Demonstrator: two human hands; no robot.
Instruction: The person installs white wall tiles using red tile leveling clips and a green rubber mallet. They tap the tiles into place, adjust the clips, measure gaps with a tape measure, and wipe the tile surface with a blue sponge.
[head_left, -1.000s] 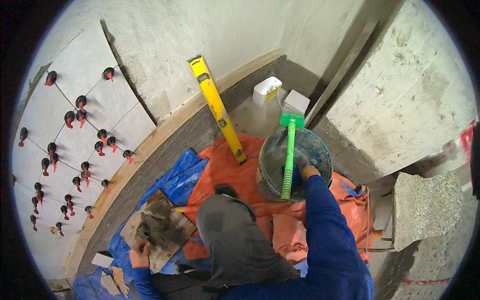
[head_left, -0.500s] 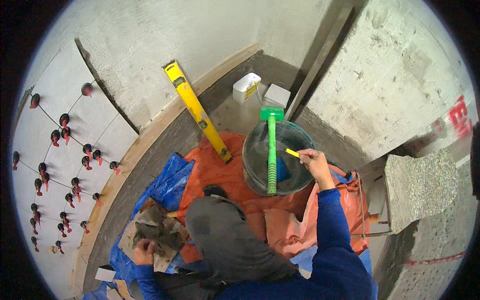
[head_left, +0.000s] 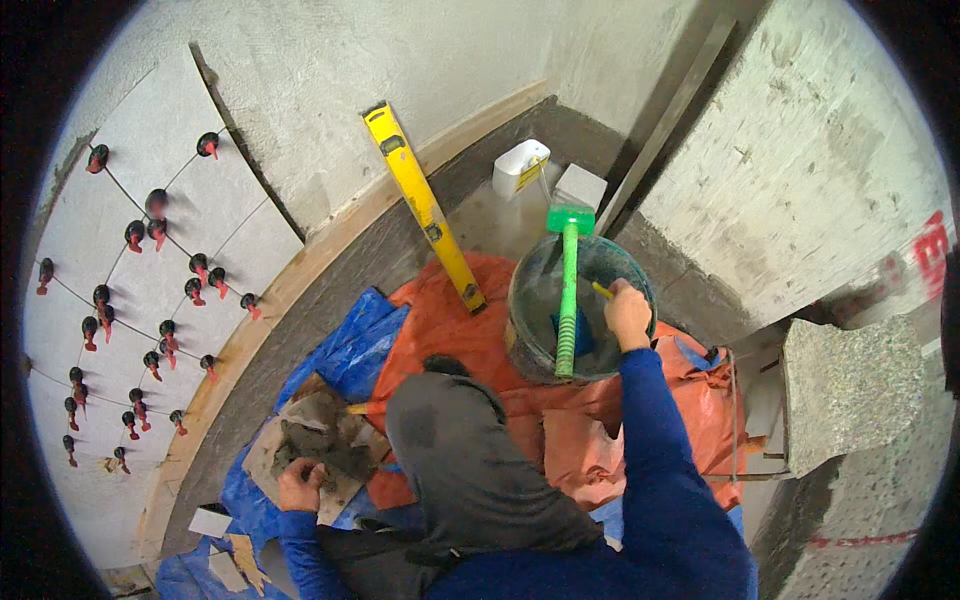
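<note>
My right hand point(head_left: 628, 315) pinches a small yellow stick-like piece point(head_left: 603, 290) over the right side of the dark water bucket point(head_left: 534, 325). Across the bucket's top lies a green mallet point(head_left: 568, 290), and a blue object inside is partly hidden behind it. My left hand point(head_left: 302, 485) has curled fingers at a dirty cardboard piece point(head_left: 275, 450) smeared with grey mortar; what they grip, if anything, is unclear. Between my arms is a dark grey fabric-covered shape point(head_left: 450, 470).
A yellow level point(head_left: 425, 205) stands behind orange point(head_left: 585, 450) and blue point(head_left: 345, 345) sheeting. A white container point(head_left: 515, 172) and pale tile stack point(head_left: 578, 182) sit in the corner. Left are wall tiles point(head_left: 140, 330) with several black-and-red clips. A speckled slab point(head_left: 845, 390) is at right.
My right hand has risen from inside the bucket, bringing the yellow piece into sight, and now hangs over its right side. My left hand has shifted slightly upward. The view has shifted slightly.
</note>
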